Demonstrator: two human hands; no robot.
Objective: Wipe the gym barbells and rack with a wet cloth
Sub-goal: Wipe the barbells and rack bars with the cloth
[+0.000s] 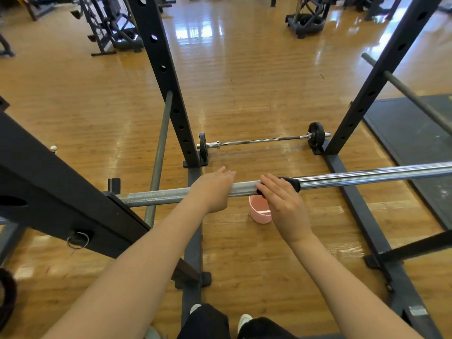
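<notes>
On the bar (367, 176) the right hand (285, 204) presses a black cloth (292, 183) with straight fingers, while the left hand (215, 189) rests flat beside it, above a pink bowl (259, 212)

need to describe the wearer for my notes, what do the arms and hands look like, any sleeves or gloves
Both arms are bare from the frame's lower edge down to the wrists: no sleeves in view. The left hand and right hand wear no gloves, and no watch, bracelet or rings show. Lower down, dark trousers and light-coloured shoes are visible.
</notes>
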